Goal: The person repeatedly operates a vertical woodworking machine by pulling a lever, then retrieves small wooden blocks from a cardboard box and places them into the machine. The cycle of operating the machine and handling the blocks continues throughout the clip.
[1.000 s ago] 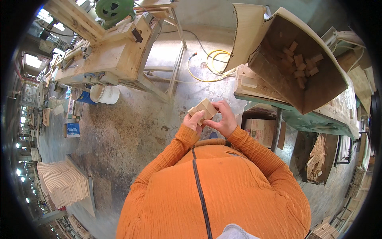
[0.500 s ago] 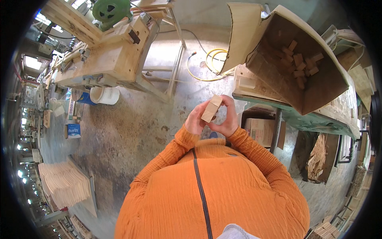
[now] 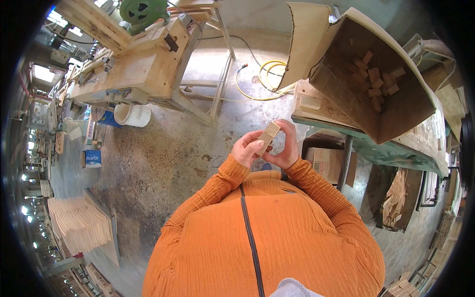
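Left thumb (image 3: 258,144) shifted onto wood blocks (image 3: 270,131); both hands (image 3: 243,150) (image 3: 289,149) half-curled, holding them.

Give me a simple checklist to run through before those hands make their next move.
1. Left hand on the held wooden blocks: ok, its thumb lies against them.
2. Right hand holding firmly: cannot tell, it curls around their far side and contact is partly hidden.
3. Cardboard box open: ok, its inside shows.
4. Loose wooden blocks in it neatly stacked: not ok, they lie jumbled.
5. Yellow hose off the floor: not ok, it lies looped there.
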The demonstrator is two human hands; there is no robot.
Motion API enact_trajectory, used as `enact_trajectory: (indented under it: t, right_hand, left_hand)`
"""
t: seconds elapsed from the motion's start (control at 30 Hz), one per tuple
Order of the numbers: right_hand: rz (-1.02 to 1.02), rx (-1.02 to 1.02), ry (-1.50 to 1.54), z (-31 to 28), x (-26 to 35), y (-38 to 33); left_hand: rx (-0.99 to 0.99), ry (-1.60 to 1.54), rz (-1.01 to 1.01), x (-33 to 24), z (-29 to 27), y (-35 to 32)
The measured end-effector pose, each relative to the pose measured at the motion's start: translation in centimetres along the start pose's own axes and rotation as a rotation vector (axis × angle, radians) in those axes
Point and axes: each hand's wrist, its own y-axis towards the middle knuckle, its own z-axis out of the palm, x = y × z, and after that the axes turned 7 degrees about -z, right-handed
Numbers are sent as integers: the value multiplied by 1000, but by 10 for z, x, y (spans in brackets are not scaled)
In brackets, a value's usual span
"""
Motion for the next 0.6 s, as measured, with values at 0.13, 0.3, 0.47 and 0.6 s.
enact_trajectory:
  t: [0.13,0.3,0.47,0.6]
  right_hand:
    - [28,-11,43,2,2,0]
    - [238,-121,153,10,-5,-4]
    - [125,-119,82,16,-3,-1]
    - [97,-126,33,16,0,3]
  left_hand:
    - [-58,35,30,-1,5,-2]
    - [-274,967,779,-6,26,-6]
    - [-451,1123,1024,-14,27,0]
    - [-473,1093,1051,-13,26,1]
